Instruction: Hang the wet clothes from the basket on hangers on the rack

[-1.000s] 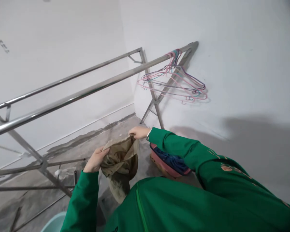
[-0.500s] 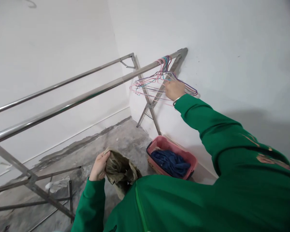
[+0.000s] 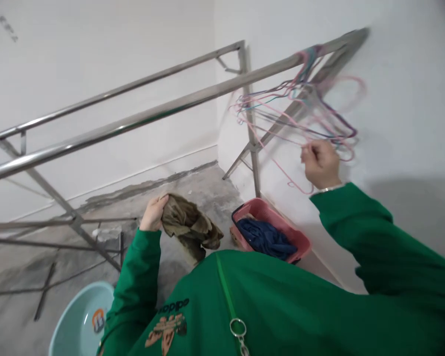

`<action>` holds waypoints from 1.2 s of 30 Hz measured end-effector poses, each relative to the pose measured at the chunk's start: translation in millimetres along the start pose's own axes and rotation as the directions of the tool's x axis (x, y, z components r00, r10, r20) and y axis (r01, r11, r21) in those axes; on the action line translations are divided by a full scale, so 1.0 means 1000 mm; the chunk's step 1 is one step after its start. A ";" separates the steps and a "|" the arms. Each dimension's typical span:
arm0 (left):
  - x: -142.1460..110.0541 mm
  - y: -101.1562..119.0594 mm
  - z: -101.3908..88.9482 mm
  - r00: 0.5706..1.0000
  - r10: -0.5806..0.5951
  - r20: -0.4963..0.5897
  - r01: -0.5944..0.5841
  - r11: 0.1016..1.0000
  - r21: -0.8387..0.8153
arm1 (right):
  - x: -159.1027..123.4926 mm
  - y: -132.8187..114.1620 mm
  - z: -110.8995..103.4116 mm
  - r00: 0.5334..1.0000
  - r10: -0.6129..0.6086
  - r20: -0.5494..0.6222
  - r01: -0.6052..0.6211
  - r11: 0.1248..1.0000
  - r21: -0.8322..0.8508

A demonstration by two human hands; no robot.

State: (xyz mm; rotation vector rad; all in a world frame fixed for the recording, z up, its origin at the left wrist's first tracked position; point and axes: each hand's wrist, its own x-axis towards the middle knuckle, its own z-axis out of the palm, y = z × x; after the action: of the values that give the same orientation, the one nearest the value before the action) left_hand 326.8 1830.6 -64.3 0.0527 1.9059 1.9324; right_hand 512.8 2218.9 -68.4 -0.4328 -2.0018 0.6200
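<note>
The left hand (image 3: 154,212) is closed around a crumpled olive-brown cloth (image 3: 189,222), which hangs in a loose bunch above the concrete floor (image 3: 207,183). The right hand (image 3: 321,164) is up at the wire hangers (image 3: 300,106), its fingers curled in. A pink wire runs close by, but blur hides whether one is caught in the grip. The hangers sit hooked in a bunch near the end of the upper rail of a steel drying rack (image 3: 133,121), which stands just off the white wall (image 3: 411,74); there is open wall around the right hand. Below it, a pink basket (image 3: 282,217) holds dark blue clothing (image 3: 265,238) and sits beside the wall, with a narrow strip of floor between it and the cloth. A pale blue basin (image 3: 79,321) is cut off by the lower edge, its small round sticker (image 3: 98,320) unreadable. The green jacket (image 3: 282,296) reads "adidas" on the chest — with a metal zip ring (image 3: 238,327) dangling nearby.
</note>
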 end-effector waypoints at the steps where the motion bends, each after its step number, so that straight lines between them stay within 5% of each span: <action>1: 0.002 0.002 -0.001 1.000 0.018 -0.016 -0.018 1.000 0.006 | -0.020 0.000 0.004 0.996 0.079 0.051 -0.086 0.983 0.163; 4: 0.012 0.011 -0.007 0.998 0.043 -0.036 -0.041 0.997 0.062 | -0.057 -0.009 0.014 0.937 0.276 0.214 -0.341 0.857 0.387; 6: 0.018 0.016 -0.011 0.998 0.052 -0.023 -0.049 0.992 0.115 | -0.064 -0.022 0.017 0.897 0.286 0.336 -0.412 0.816 0.406; 9: 0.021 0.021 -0.016 0.997 0.078 -0.009 -0.075 0.977 0.198 | -0.059 -0.049 0.016 0.805 0.152 0.573 -0.445 0.794 0.414; 13: 0.011 0.025 -0.020 0.989 0.148 0.018 -0.144 0.922 0.359 | -0.050 -0.087 0.022 0.623 0.003 0.782 -0.365 0.886 0.287; 17: -0.008 0.025 -0.017 0.948 0.304 0.091 -0.283 0.680 0.676 | -0.055 -0.112 0.059 0.501 -0.113 0.858 -0.301 0.907 0.296; 21: -0.036 0.001 0.012 0.910 0.370 0.188 -0.346 0.425 0.837 | -0.087 -0.131 0.115 0.482 -0.195 0.854 -0.353 0.849 0.393; 25: -0.066 -0.041 0.060 0.919 0.304 0.252 -0.347 0.317 0.883 | -0.124 -0.144 0.156 0.589 -0.198 0.784 -0.412 0.761 0.502; 27: -0.077 -0.052 0.066 0.894 0.295 0.337 -0.420 0.292 0.859 | -0.129 -0.143 0.164 0.619 -0.183 0.764 -0.441 0.724 0.531; 30: -0.082 -0.048 0.032 0.806 0.401 0.437 -0.571 0.327 0.753 | -0.112 -0.133 0.159 0.597 -0.197 0.778 -0.448 0.722 0.527; 33: -0.068 -0.041 -0.033 0.779 0.611 0.144 -0.465 0.408 0.786 | -0.083 -0.129 0.145 0.554 -0.228 0.801 -0.435 0.741 0.512; 36: -0.038 -0.054 -0.084 0.804 0.594 -0.033 -0.327 0.488 0.810 | -0.062 -0.137 0.131 0.528 -0.232 0.817 -0.446 0.742 0.500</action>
State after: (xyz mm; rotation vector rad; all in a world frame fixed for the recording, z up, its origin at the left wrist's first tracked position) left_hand 349.4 1737.1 -110.8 0.6296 3.1001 1.2212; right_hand 420.8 2043.0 -85.1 0.2915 -2.4157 1.8751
